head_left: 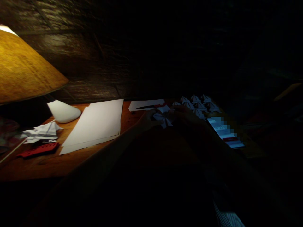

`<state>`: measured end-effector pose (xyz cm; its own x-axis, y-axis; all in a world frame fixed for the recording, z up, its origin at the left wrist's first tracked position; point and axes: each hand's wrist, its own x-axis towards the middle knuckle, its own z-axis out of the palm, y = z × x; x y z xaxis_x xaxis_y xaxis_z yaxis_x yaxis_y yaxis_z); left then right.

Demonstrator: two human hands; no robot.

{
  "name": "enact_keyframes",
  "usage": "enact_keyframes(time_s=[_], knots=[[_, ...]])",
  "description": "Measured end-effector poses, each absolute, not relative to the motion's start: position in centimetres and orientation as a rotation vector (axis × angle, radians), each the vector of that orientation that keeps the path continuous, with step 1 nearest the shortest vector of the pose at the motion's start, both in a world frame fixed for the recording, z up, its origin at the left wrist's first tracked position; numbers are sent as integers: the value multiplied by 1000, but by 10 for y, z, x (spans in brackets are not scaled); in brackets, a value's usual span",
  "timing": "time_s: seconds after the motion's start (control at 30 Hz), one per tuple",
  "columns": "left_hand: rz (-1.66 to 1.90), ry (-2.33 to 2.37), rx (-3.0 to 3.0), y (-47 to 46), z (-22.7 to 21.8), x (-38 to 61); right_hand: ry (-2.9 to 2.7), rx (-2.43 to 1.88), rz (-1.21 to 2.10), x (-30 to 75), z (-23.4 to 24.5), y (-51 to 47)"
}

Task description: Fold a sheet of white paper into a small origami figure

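Note:
A folded white paper shape [164,116] with creased points, like an origami piece, is held up over the middle of the wooden table. My left hand [149,119] grips its left edge with closed fingers. On the opposite edge, my right hand [186,114] pinches the paper; its fingers are dim in the dark. Just behind the piece lies a knife [146,107] with a dark blade and red handle, partly over a small stack of paper [137,103]. Several similar folded paper pieces [199,105] stand together beyond my right hand.
Large white sheets [97,123] lie to the left. Further left are a lamp with a tan shade [28,69] and white base [63,111], crumpled paper [44,131] and a red object [40,149]. A lit phone [220,129] rests at right. A dark textured wall [78,60] rises behind.

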<state>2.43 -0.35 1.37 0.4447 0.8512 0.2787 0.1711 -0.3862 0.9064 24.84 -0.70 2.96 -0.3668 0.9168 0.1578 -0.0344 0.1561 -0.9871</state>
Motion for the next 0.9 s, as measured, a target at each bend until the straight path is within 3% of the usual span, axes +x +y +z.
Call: enact_keyframes(time_s=[0.33, 0.67, 0.9], knots=[[956, 808, 1844, -7, 19, 25, -1757, -1018, 1148, 251, 36, -9], [1123, 906, 1702, -6, 18, 25, -1888, -858, 1443, 256, 30, -14], [1157, 874, 1638, -6, 23, 24, -1805, -980, 1379, 253, 29, -13]])
